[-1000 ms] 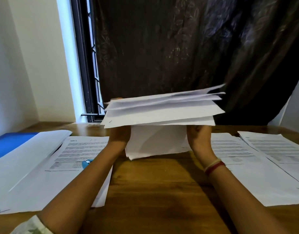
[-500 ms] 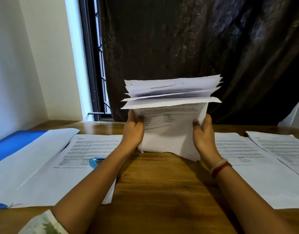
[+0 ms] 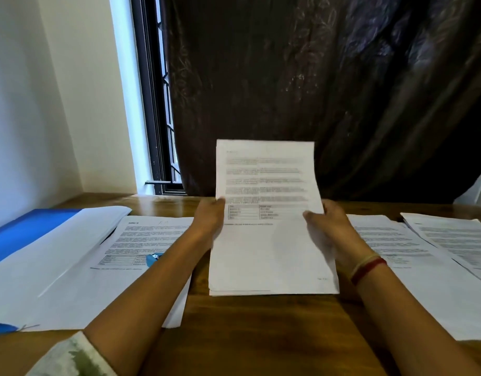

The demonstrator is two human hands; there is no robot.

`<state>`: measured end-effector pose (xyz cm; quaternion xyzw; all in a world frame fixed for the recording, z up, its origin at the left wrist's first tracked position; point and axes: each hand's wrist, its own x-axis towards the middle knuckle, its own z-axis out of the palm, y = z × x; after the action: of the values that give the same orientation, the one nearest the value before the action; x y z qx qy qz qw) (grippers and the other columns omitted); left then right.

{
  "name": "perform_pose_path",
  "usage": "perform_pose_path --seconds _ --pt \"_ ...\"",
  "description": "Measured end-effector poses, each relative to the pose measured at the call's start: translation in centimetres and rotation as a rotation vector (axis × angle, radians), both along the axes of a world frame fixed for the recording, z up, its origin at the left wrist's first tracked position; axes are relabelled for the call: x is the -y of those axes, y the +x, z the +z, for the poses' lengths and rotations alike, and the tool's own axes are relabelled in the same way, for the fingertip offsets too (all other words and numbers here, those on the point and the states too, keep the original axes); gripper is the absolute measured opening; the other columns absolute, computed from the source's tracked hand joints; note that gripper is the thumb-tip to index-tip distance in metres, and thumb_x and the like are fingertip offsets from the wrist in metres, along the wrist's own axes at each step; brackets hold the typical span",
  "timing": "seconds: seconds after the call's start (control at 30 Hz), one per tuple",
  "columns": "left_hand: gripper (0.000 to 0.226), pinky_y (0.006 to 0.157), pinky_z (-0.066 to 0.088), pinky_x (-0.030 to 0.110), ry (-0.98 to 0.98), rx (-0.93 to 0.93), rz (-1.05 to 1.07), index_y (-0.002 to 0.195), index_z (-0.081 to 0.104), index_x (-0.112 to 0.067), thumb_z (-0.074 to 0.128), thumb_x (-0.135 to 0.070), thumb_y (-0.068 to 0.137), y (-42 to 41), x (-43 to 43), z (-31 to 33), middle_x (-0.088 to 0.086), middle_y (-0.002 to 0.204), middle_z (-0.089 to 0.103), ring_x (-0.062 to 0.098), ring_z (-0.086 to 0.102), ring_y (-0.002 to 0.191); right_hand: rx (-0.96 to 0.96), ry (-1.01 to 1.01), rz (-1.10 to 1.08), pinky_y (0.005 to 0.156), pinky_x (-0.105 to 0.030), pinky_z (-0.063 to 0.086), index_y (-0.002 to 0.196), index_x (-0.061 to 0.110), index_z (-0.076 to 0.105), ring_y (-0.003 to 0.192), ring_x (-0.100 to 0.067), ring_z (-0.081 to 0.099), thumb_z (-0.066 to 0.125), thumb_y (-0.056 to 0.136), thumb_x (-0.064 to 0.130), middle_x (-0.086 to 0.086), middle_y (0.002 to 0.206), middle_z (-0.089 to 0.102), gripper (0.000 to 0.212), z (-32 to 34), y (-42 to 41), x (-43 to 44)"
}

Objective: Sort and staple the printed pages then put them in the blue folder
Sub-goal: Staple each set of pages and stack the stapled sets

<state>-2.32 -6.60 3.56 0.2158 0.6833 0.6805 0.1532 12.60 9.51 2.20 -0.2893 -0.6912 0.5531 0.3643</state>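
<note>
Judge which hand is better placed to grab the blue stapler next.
Left, probably: the blue stapler lies near the left hand, beside its forearm; the right hand is beyond the held stack and could hold it alone.

White printed pages (image 3: 269, 240), blue folder (image 3: 24, 234) far left, brown wooden counter (image 3: 261, 329), dark patterned curtain (image 3: 315, 90), red wristband (image 3: 368, 270).

No txt legible: print on the held pages (image 3: 269, 185) is blurred, incl. the small table & the footer at btm right. The left sheet (image 3: 152, 234) has a bold heading & a handwritten mark up top, both too soft to read; right sheets (image 3: 451, 240) same.
</note>
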Motion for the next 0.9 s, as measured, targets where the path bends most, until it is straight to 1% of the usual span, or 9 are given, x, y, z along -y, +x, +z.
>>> perform_pose_path --seconds 0.07,0.1,0.23,0.37,0.47,0.6,0.7,0.8,0.9 --pt "0.023 0.059 0.05 0.018 -0.11 0.059 -0.025 0.111 0.061 0.002 0.043 -0.006 0.1 0.4 -0.2 -0.5 0.028 0.118 0.062 0.021 0.057 0.066 0.087 0.044 -0.031 0.095 -0.037 0.045 0.123 0.013 0.051 0.107 -0.02 0.054 0.048 0.098 0.009 0.002 0.119 0.057 0.025 -0.1 0.0 0.6" --pt "0.023 0.055 0.048 0.019 -0.108 0.081 -0.045 0.114 0.059 0.001 0.04 -0.002 0.1 0.8 -0.3 -0.4 0.024 0.119 0.063 0.018 0.057 0.067 0.102 0.093 -0.065 0.092 -0.035 0.045 0.125 0.013 0.05 0.105 -0.02 0.052 0.044 0.1 0.008 0.001 0.116 0.055 0.026 0.1 0.0 0.8" --pt "0.017 0.049 0.047 0.012 0.077 -0.069 -0.033 0.108 0.055 -0.014 0.041 -0.006 0.1 2.2 0.1 1.1 -0.006 0.088 0.062 0.006 0.06 0.075 -0.113 0.239 -0.123 0.085 -0.029 0.045 0.12 0.016 0.047 0.102 -0.015 0.053 0.038 0.102 0.009 0.003 0.111 0.054 0.021 1.0 0.3 1.9" --pt "0.02 0.071 0.045 0.009 0.242 -0.466 0.089 0.117 0.047 -0.023 0.04 -0.012 0.102 3.0 1.0 2.7 -0.015 0.105 0.057 0.0 0.056 0.095 -0.36 0.361 -0.146 0.075 -0.01 0.049 0.114 0.022 0.042 0.093 0.001 0.056 0.043 0.101 0.015 0.014 0.106 0.055 0.015 1.9 1.0 3.2" --pt "0.022 0.075 0.043 0.008 0.283 -0.586 0.129 0.124 0.045 -0.016 0.039 -0.014 0.103 2.9 0.9 2.4 -0.013 0.111 0.056 -0.003 0.055 0.097 -0.409 0.377 -0.131 0.064 -0.005 0.048 0.116 0.025 0.038 0.091 0.005 0.056 0.041 0.102 0.019 0.025 0.103 0.049 0.016 2.1 1.1 3.8" --pt "0.023 0.074 0.044 0.005 0.228 -0.573 0.118 0.124 0.042 -0.012 0.037 -0.008 0.102 2.4 0.1 -0.1 -0.012 0.108 0.056 0.002 0.056 0.098 -0.358 0.34 -0.106 0.075 -0.015 0.048 0.121 0.025 0.037 0.093 0.002 0.057 0.045 0.1 0.023 0.024 0.105 0.051 0.022 0.7 0.4 3.7" --pt "0.031 0.076 0.042 0.002 0.14 -0.563 0.088 0.129 0.039 -0.013 0.033 -0.002 0.1 2.3 -0.3 -2.4 -0.004 0.122 0.054 0.009 0.052 0.107 -0.281 0.294 -0.077 0.09 -0.027 0.044 0.132 0.019 0.037 0.107 -0.007 0.051 0.046 0.1 0.021 0.013 0.119 0.05 0.033 -0.7 -0.2 3.2" --pt "0.035 0.081 0.044 0.005 0.139 -0.568 0.081 0.133 0.039 -0.011 0.033 0.001 0.099 2.3 -0.5 -2.8 -0.001 0.127 0.053 0.012 0.051 0.113 -0.204 0.275 -0.069 0.089 -0.028 0.04 0.135 0.02 0.036 0.109 -0.009 0.047 0.037 0.104 0.02 0.011 0.123 0.047 0.031 -1.2 -0.3 2.8" --pt "0.035 0.08 0.045 0.004 0.214 -0.536 0.092 0.122 0.044 -0.015 0.031 0.005 0.097 2.2 -0.5 -2.1 -0.01 0.113 0.057 -0.001 0.054 0.1 -0.253 0.289 -0.118 0.086 -0.028 0.043 0.131 0.015 0.04 0.106 -0.012 0.051 0.037 0.104 0.015 0.008 0.119 0.05 0.028 -0.5 -0.2 2.6"
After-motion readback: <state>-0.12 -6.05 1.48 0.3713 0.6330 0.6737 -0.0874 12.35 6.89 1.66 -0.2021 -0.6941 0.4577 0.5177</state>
